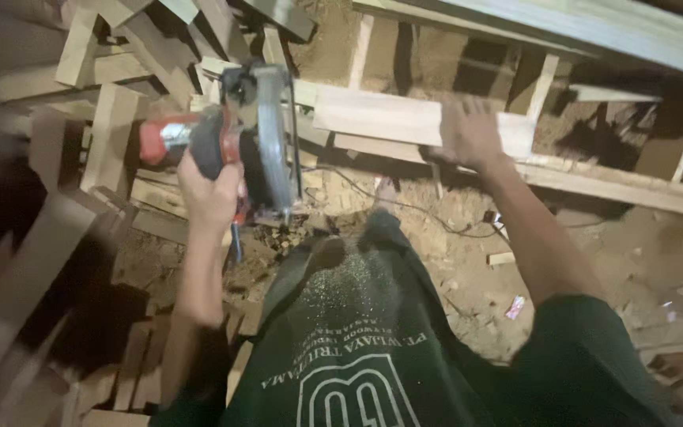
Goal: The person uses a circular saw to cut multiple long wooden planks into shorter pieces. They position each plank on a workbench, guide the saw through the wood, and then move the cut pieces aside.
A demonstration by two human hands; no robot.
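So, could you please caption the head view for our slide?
Left hand grips a red circular saw; right hand rests on a pale wooden board.

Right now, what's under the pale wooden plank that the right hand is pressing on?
The pale wooden plank lies across a long wooden rail, with sandy sawdust-strewn ground below. The right hand covers part of the plank, and shadow hides what lies directly beneath.

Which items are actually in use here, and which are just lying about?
In use:
- circular saw, gripped by the left hand
- wooden plank, under the right hand
- power cord

Lying about:
- offcut pile
- small wood block
- long board
- sawdust-covered ground
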